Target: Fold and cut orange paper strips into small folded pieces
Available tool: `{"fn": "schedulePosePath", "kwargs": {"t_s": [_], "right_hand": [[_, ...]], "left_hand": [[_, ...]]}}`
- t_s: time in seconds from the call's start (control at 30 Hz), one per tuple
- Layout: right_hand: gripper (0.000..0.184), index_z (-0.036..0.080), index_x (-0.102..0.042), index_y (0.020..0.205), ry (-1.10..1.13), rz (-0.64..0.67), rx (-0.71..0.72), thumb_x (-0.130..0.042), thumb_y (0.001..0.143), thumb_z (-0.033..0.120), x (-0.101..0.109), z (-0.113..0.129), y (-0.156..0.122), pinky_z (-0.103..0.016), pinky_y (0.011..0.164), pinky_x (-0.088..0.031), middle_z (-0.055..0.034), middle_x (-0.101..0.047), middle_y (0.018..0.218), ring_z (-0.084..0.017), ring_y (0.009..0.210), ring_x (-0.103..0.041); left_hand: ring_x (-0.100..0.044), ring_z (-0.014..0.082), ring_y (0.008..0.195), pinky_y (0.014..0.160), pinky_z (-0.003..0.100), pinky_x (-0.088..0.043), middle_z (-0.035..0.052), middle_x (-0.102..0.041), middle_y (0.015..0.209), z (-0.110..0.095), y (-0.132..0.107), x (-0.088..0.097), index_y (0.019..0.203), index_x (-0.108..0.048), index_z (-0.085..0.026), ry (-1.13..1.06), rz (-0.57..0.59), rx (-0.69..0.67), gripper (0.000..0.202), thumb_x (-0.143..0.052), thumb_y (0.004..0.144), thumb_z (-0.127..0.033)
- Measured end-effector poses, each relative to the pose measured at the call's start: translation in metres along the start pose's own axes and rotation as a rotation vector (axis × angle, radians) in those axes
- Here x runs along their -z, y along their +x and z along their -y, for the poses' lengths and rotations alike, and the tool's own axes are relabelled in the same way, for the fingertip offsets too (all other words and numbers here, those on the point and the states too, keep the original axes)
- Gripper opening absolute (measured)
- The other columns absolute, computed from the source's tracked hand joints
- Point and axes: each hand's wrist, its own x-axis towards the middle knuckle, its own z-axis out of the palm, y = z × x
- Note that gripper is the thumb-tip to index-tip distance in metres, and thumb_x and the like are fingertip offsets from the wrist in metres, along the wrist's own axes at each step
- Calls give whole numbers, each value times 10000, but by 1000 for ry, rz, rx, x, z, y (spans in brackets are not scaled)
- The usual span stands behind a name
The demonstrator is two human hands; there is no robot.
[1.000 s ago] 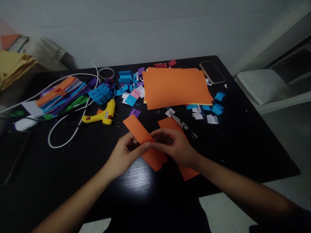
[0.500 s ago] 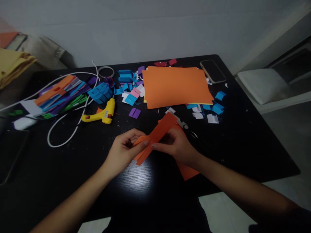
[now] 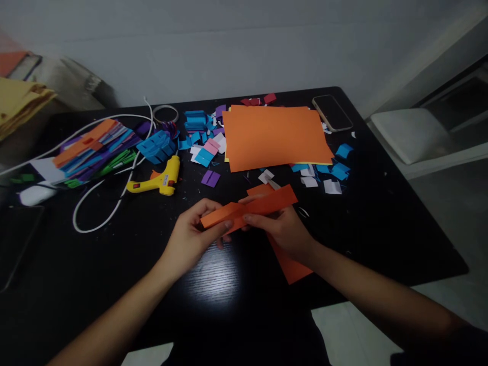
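Between my two hands is a folded orange paper strip [image 3: 269, 201], held above the black table. My left hand [image 3: 196, 234] pinches its left end, thumb on the near face and fingers behind. My right hand [image 3: 284, 229] grips it around the middle, thumb pressed on the front. Under my right hand lies another orange paper piece [image 3: 287, 262], partly covered by the hand and wrist. Scissors [image 3: 273, 184] lie just beyond the strip, mostly hidden by it and by my right hand.
Orange sheets [image 3: 278, 137] are stacked at the back. A yellow glue gun [image 3: 160, 180], a white cable [image 3: 78, 221] and bundles of coloured paper strips [image 3: 99, 150] lie to the left. Small blue paper pieces [image 3: 340, 171] and a phone [image 3: 332, 113] are at the right.
The orange strip has turned from a steep slant to nearly level, its right end swinging right and down. Both hands still hold it, and more of the scissors is covered.
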Motion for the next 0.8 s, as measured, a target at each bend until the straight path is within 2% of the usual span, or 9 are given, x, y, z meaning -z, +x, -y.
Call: {"fn": "schedulePosePath", "kwargs": {"t_s": [0.17,0.3,0.4,0.47,0.53,0.6,0.8], "right_hand": [[264,236,-805,1096,201,119,-92,-714,891,374,6,7,-1,-422,920,-586,-55,-788,1054,-245,991,-732],[413,191,-842,1036,290,131,-88,-611,915,511,17,21,5,-406,989,-550,-103,-792,1135,-282,1131,-705],[535,159,-845,1047,275,221,-280,-586,906,606,23,28,10,-405,974,-550,-132,-813,1067,-281,1071,-732],[454,171,-845,1027,158,252,-371,-687,856,561,24,26,13,-389,919,-563,-116,-817,1044,-257,994,-743],[304,201,-838,997,-36,249,-341,-824,778,412,22,20,13,-360,890,-561,-74,-816,1014,-217,938,-740],[288,214,-816,968,-164,263,-276,-897,713,320,17,12,12,-346,868,-565,-40,-812,952,-195,895,-741],[192,197,-765,937,-343,228,-134,-840,790,294,12,2,8,-319,801,-566,-24,-792,851,-167,817,-747]], "left_hand": [[-630,100,493,468,180,-533,-23,-693,619,-2,2,9,923,-648,-141,4,-60,-36,247,-842,825,-259],[-618,89,488,452,171,-526,-39,-678,646,-3,3,19,967,-652,-151,8,-1,10,258,-838,821,-254],[-594,75,475,425,153,-496,-45,-660,662,-3,5,24,961,-639,-153,32,81,56,258,-828,815,-252],[-584,74,472,416,148,-481,-50,-649,658,-3,6,25,986,-625,-157,68,140,100,286,-826,803,-243],[-575,78,473,412,146,-469,-58,-636,641,-3,6,25,1019,-607,-162,106,186,140,324,-826,791,-235],[-570,81,475,408,146,-458,-63,-627,639,-3,5,24,1017,-590,-168,136,191,158,342,-830,785,-244],[-601,91,510,472,187,-521,-41,-646,690,-4,4,24,979,-590,-169,117,158,84,270,-752,902,-371]]}}
